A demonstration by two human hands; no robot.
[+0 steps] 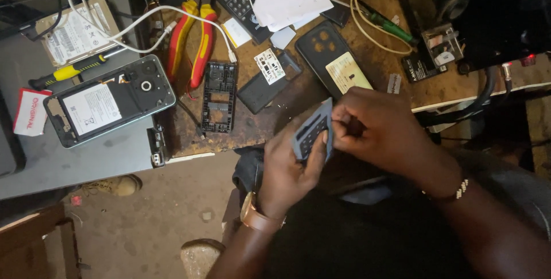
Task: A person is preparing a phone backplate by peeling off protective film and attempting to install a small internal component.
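Head view: both hands work a small grey keypad panel, held over the lap just off the surface edge.

L hand point(287, 167) cradles the keypad panel point(313, 132) from below, thumb across its face to steady it; R hand point(376, 127) is pinched shut on its top edge, prob. for fine control. Opened phone point(109, 101), black frame point(218, 96) and red pliers point(192, 38) lie on the surface point(287, 104) w/in reach.

Two hands, the left hand point(287, 170) and right hand point(379, 130), share one grey rubber keypad point(313, 132). One opened smartphone point(109, 101) lies at left, one pair of red-handled pliers point(192, 41) upper centre, one yellow-handled screwdriver point(69, 72) upper left.
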